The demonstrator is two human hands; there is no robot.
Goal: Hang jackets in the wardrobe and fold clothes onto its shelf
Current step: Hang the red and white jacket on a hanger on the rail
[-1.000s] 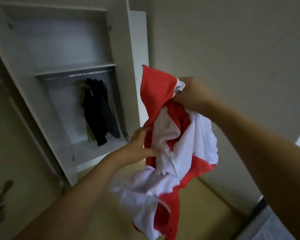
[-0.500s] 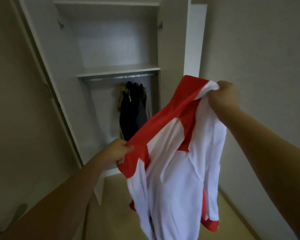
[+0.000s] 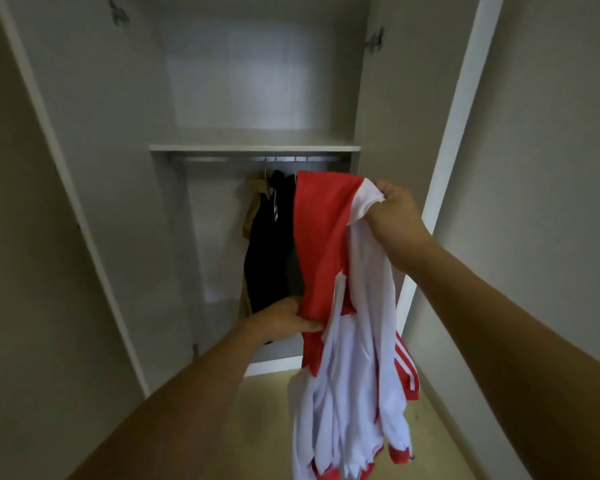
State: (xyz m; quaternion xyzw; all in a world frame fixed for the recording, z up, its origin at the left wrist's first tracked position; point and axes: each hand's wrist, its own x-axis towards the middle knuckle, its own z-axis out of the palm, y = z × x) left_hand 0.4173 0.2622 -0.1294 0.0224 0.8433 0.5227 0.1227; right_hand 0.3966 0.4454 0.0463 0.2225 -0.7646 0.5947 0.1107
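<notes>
A red and white jacket (image 3: 354, 341) hangs in front of the open white wardrobe (image 3: 257, 98). My right hand (image 3: 395, 213) grips its top edge up high, and my left hand (image 3: 284, 320) pinches the red panel lower down on the left. Most of the jacket droops below both hands toward the floor. Behind it, a black jacket (image 3: 271, 251) and a tan garment (image 3: 255, 202) hang from the rail (image 3: 257, 159) under the wardrobe shelf (image 3: 253, 147).
The wardrobe's two doors stand open, the left door (image 3: 84, 168) and the right door (image 3: 465, 133) flanking the opening. A grey wall (image 3: 551, 168) runs along the right. The floor (image 3: 257, 427) below is light wood.
The wardrobe now fills the view and sits centred. The jacket has gone from spread between my hands to hanging narrower, with my left hand closer under my right.
</notes>
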